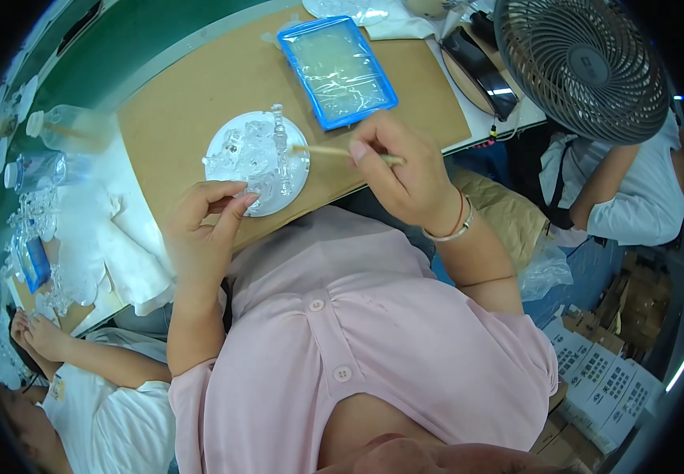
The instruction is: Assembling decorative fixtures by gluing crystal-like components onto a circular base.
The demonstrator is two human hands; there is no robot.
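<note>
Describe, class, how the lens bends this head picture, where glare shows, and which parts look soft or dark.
Head view: the fisheye bows the brown board edge and leaves black corners; glare whitens the plastic film in the blue tray and the clear pieces on the round plate; light is even, shadows faint; the left hand and right hand, holding a thin stick, are sharp; the fan near the rim is stretched.

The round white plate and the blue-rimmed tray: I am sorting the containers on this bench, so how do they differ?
The round white plate is circular; the blue-rimmed tray is rectangular. The plate carries small clear glass-like pieces, while the tray holds what looks like crinkled clear film. The left hand touches the plate's near edge and the right hand points a thin stick over it; the tray lies untouched farther off. Both rest on the brown board.
</note>
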